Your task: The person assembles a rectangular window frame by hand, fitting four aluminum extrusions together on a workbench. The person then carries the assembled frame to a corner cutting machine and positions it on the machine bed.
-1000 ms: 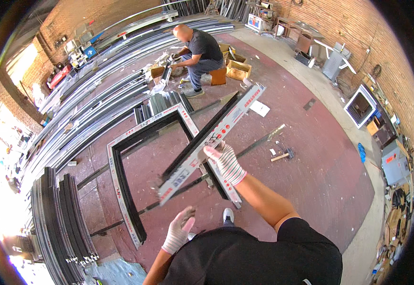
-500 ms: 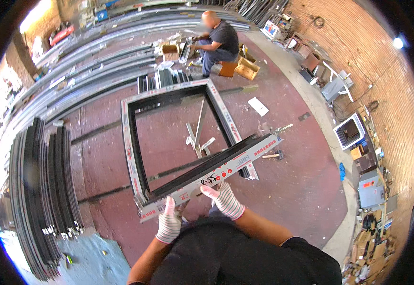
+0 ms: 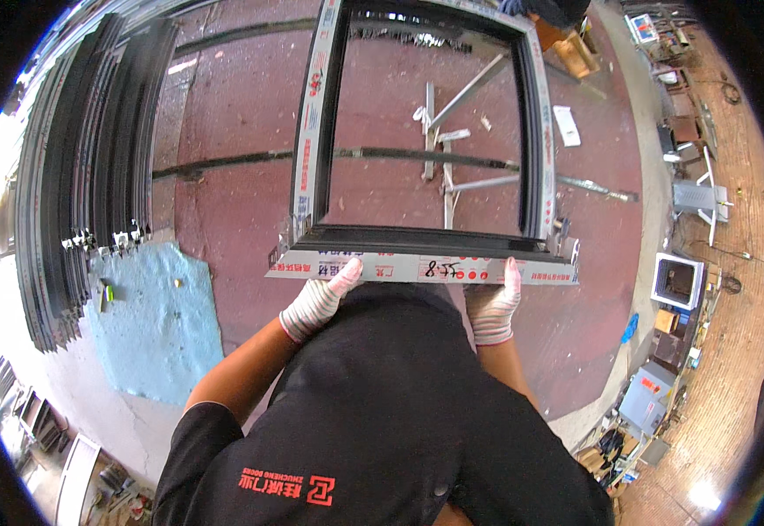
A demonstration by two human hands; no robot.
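Lying left of the frame [image 3: 537,131] are black bars [image 3: 84,193]; left hand [image 3: 316,307] and right hand [image 3: 494,307] close their grip on the front bar [image 3: 399,267], most fingers hidden; a co-worker [image 3: 561,10] is cut off.

A scuffed, mostly dark red workshop floor [image 3: 234,110] carried a light blue sheet [image 3: 156,337] spread out at near left, a flat white paper [image 3: 566,126] at far right and, farther off on that same side, an open brown box [image 3: 577,56].

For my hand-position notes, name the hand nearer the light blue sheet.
Left. The left hand is on the bar, right of the blue sheet; the right hand is farther right along it.
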